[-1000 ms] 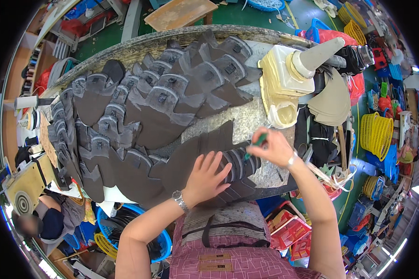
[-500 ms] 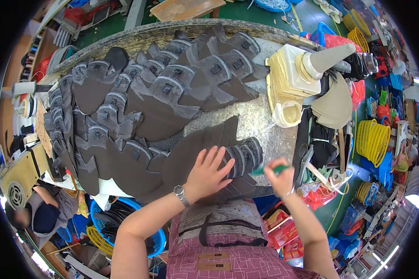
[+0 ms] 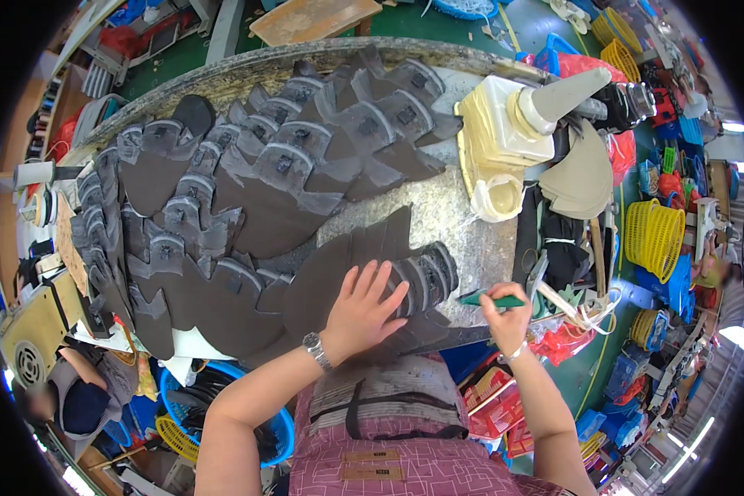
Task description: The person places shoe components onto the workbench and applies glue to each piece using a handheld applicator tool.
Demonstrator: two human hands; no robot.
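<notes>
A fanned stack of dark grey shoe-part pieces (image 3: 428, 279) lies at the near edge of the worktable, its strap-like ends overlapping in a row. My left hand (image 3: 362, 306), a watch on its wrist, rests flat on these pieces with fingers spread. To their right, my right hand (image 3: 504, 318) grips a slim green hand tool (image 3: 492, 301). The tool points left toward the stack's ends, a small gap away; its tip is too small to make out. Many more such pieces (image 3: 264, 223) overlap across the left and far table, showing pale bands and dark square patches.
A cream-coated bottle (image 3: 504, 124) with a large cone nozzle stands at the far right, beside a small crusted cup (image 3: 501, 200). Beige sheets (image 3: 583, 174) and white straps (image 3: 574, 306) lie farther right. A blue basket (image 3: 283, 430) stands below left, near another person (image 3: 83, 384).
My right hand has drawn the green tool back to the right, away from the stack's ends. My left hand stays on the pieces. The whole view has shifted slightly.
</notes>
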